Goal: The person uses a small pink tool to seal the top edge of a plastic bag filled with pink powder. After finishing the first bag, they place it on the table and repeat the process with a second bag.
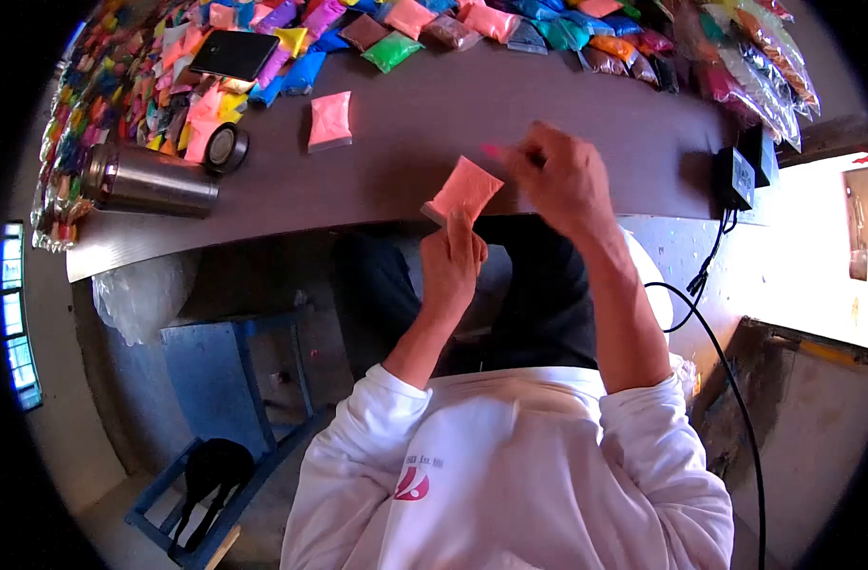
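Observation:
My left hand (450, 256) is closed on the lower end of a small clear bag filled with salmon-pink material (468, 185), which it holds up at the table's front edge. To the right and a little higher is my right hand (559, 171), its fingers curled together, apart from the bag. A tiny bright-pink bit (492, 150) shows at its fingertips; I cannot make out what it is. Another filled pink bag (330, 121) lies flat on the dark table (405, 114), farther back and to the left.
Many colourful filled bags (391, 51) crowd the table's back and left side. A black phone (234, 55) rests on some. At left lie a steel flask (158, 180) and a round lid (227, 147). A power adapter (736, 179) with a cable sits at right; a blue chair (215, 380) stands below left.

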The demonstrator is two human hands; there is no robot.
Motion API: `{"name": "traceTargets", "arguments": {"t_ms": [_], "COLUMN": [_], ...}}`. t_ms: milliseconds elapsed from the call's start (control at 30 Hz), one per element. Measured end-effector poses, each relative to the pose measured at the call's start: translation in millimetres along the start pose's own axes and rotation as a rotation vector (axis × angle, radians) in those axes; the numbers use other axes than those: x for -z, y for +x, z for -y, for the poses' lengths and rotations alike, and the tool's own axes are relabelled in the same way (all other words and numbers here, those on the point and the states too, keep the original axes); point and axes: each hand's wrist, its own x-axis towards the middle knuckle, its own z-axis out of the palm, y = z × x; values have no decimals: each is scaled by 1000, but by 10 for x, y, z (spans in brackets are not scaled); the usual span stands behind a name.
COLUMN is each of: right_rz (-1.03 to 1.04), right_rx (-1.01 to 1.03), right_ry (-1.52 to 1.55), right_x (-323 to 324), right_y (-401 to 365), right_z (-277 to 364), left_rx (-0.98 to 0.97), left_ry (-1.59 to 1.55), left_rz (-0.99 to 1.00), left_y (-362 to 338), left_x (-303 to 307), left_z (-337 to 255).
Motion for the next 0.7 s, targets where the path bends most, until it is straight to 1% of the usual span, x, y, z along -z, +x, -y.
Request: {"name": "traceTargets", "arguments": {"t_ms": [33, 100, 167, 233, 300, 367, 400, 433, 467, 500, 533, 567, 600, 633, 700], "right_rz": [-2, 59, 95, 0, -33, -200, -186, -184, -96, -11, 13, 44, 8, -27, -21], "right_rx": [-5, 103, 74, 27, 28, -56, -93, -84, -89, -90, -11, -18, 20, 57, 48], "right_ry": [-3, -74, -19, -117, -97, -230, -160, -155, -89, -23, -5, -70, -35, -1, 21], "right_x": [-41, -140, -238, -221, -191, -142, -84, -62, -37, -38, -101, -166, -261, -335, -366], "right_y": [-75, -228, -268, -199, -90, 33, 31, -9, -95, -181, -271, -338, -380, -386, -289], "right_z": [35, 119, 58, -21, -159, -263, -256, -168, -60, 29, 81, 172, 195, 201, 196], "left_rx": [-16, -38, -16, -4, 15, -33, -45, 2, 54, 50, 20, -11, 25, 17, 20], "left_ry": [13, 27, -26, -4, 16, 24, 23, 20, 19, 24, -91, -206, -167, -165, -161], "left_rz": [9, 14, 10, 3, 0, -16, -23, -7, 8, -1, 19, 42, 26, 24, 71], "left_y": [21, 75, 83, 102, 70, 85, 103, 88, 53, 47, 74, 94, 89, 89, 106], "left_x": [-10, -32, -48, -42, -33, -18, -6, 7, 22, 12, -18, -31, -23, -17, -4], "left_z": [7, -1, -29, -75, -76, -51, -53, -45, -28, 18, 69, 106, 86, 65, 29]}}
